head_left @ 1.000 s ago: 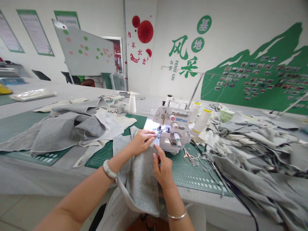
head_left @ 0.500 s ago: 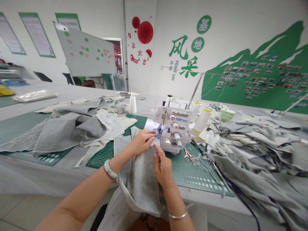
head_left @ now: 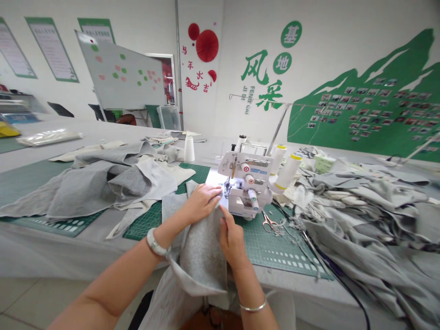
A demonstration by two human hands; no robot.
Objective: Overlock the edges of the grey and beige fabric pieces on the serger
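Observation:
A piece of grey fabric runs from my lap up over the table edge to the white overlock sewing machine. My left hand lies flat on its upper part, fingers stretched toward the presser foot. At the fabric's right edge, just below the machine's plate, is my right hand, with thumb and index finger closed on the edge and the other fingers curled. The fabric under my left palm is hidden.
Small scissors lie beside thread scraps on the green cutting mat. A large heap of grey cloth covers the right side. More grey pieces lie to the left. Thread cones stand behind the machine.
The fabric's lower end has slid up slightly from my lap, and its folds have shifted. The machine's work light looks brighter. Both hands stay in nearly the same place.

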